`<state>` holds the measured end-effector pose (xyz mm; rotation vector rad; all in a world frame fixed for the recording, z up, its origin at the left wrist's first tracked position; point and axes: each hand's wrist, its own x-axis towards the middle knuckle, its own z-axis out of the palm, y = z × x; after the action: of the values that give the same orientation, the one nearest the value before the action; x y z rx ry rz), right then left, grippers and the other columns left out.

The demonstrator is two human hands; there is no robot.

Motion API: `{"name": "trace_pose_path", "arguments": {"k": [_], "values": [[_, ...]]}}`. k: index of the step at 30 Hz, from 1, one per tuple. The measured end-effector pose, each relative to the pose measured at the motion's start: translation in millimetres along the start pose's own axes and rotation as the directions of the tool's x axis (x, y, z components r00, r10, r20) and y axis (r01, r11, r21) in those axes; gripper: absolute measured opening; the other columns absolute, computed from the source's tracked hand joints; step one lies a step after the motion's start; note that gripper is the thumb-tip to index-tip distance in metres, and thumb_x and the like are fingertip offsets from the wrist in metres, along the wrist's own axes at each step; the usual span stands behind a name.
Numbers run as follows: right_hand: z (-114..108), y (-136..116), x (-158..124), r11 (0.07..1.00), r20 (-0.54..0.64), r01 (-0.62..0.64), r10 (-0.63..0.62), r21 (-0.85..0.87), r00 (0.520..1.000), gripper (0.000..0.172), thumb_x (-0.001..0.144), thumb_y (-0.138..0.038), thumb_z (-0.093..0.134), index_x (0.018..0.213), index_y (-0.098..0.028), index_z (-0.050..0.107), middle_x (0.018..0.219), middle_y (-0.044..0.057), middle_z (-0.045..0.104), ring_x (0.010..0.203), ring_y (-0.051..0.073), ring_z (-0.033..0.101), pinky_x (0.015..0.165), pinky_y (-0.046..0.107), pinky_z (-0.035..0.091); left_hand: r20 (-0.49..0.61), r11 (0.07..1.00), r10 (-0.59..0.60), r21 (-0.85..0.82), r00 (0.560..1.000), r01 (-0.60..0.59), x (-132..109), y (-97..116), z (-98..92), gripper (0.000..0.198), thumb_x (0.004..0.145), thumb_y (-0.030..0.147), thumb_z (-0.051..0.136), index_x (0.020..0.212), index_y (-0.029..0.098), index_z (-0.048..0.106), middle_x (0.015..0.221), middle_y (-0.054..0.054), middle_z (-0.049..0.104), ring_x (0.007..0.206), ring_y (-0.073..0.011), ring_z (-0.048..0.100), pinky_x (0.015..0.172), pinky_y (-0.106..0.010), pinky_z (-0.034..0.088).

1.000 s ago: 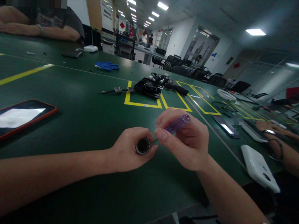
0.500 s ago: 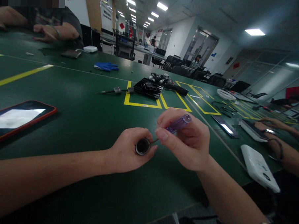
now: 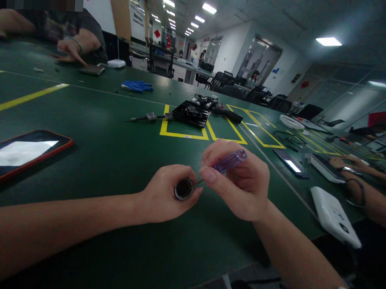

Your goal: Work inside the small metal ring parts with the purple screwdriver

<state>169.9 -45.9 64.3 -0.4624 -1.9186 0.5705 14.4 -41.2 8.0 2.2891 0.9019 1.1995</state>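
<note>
My left hand (image 3: 165,196) is closed round a dark hollow cylinder (image 3: 183,189), its round open end with a pale metal rim facing me. Most of the cylinder's length is hidden in my fingers. My right hand (image 3: 242,185) pinches a small screwdriver (image 3: 230,161) with a clear purple handle between thumb and fingers. The screwdriver's thin shaft slants down to the left and meets the cylinder's right edge. Its tip is hidden near my left fingers, so I cannot make out what it touches.
On the green table (image 3: 116,149) lie a red-cased phone (image 3: 26,154), a blue glove (image 3: 137,86), a black patterned pouch (image 3: 191,113), metal rod parts (image 3: 151,116) and a white power bank (image 3: 335,216). A co-worker's hands (image 3: 348,162) are at the right; another person sits far left.
My right hand and the screwdriver have shifted very slightly left; my left hand holds still. Across the table, the other person's hand has moved toward the dark flat object.
</note>
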Motion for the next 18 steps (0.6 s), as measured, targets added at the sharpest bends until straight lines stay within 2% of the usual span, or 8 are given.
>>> {"name": "trace_pose_path", "arguments": {"k": [8,14,18], "values": [[-0.3,0.5,0.4,1.000,0.020,0.009,-0.008,-0.023,1.000,0.006,0.076,-0.015,0.059,0.076,-0.019,0.054,0.069,0.000,0.053,0.069,0.014,0.054,0.063,0.031,0.045,-0.011,1.000,0.013,0.000,1.000,-0.013,-0.3,-0.1,0.6,0.014,0.073,0.025,0.055,0.065,0.016,0.049,0.056,0.002,0.050,0.049,-0.0088,0.046,0.045,-0.020,0.038],[-1.1,-0.9,0.1,1.000,-0.021,0.015,-0.016,-0.010,1.000,0.007,0.076,-0.015,0.059,0.077,-0.019,0.054,0.068,0.000,0.053,0.068,0.014,0.055,0.062,0.031,0.045,0.000,1.000,-0.004,0.009,1.000,0.004,-0.8,-0.3,0.2,0.013,0.074,0.026,0.055,0.068,0.015,0.051,0.057,0.002,0.051,0.050,-0.0087,0.047,0.046,-0.020,0.038],[0.6,-0.1,0.8,1.000,0.023,0.015,-0.015,-0.019,1.000,0.006,0.076,-0.015,0.059,0.076,-0.019,0.054,0.070,0.000,0.053,0.069,0.014,0.055,0.063,0.031,0.045,-0.012,1.000,-0.005,-0.020,1.000,0.005,-1.1,-0.9,0.7,0.013,0.073,0.026,0.055,0.067,0.016,0.050,0.057,0.002,0.050,0.049,-0.0084,0.046,0.045,-0.019,0.038]]}}
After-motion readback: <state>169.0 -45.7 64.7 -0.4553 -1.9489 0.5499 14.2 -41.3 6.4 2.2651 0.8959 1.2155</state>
